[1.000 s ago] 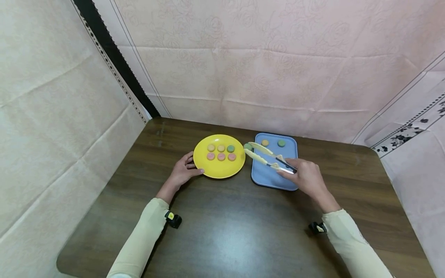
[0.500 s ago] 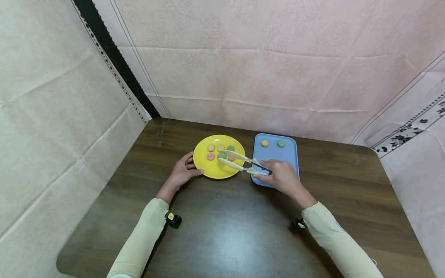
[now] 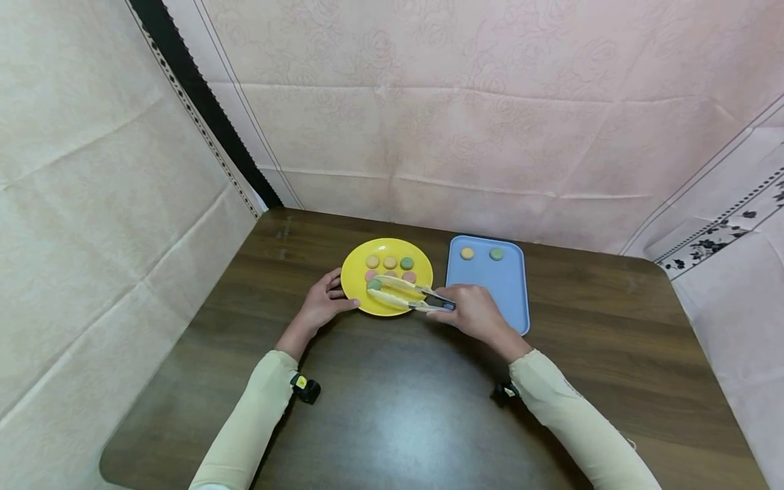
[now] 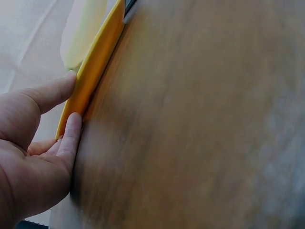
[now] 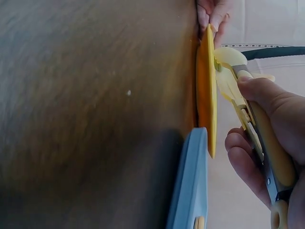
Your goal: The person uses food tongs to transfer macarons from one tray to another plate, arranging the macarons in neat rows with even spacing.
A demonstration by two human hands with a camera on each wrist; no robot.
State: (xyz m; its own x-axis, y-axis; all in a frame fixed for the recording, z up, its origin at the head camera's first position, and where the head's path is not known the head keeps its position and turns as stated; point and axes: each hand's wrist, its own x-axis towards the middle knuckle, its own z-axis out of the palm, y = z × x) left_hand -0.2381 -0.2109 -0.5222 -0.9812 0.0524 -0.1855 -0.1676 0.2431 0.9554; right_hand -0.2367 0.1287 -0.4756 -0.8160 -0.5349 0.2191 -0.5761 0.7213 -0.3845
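My right hand (image 3: pixel 474 313) grips a pair of tongs (image 5: pixel 259 129) with cream-coloured tips, its thumb pressed along one arm. Between the tips is a green macaron (image 3: pixel 374 284), low over the front left of a yellow plate (image 3: pixel 392 307). On the plate lie two yellow macarons and another green macaron (image 3: pixel 407 263) in the back row, with pink macarons (image 3: pixel 409 277) in front, partly covered by the tongs. My left hand (image 3: pixel 321 301) holds the plate's left rim, thumb at the upper edge and fingers against the side and underside, as the left wrist view shows.
A blue tray (image 3: pixel 490 272) stands right of the plate, with a yellow macaron (image 3: pixel 467 253) and a green one (image 3: pixel 497 254) at its back. The brown wooden table (image 3: pixel 392 408) has pale patterned cloth (image 3: pixel 429 136) hanging behind it.
My right hand has moved left from over the blue tray to the yellow plate, carrying the green macaron in the tongs. My left hand has stayed at the plate's rim.
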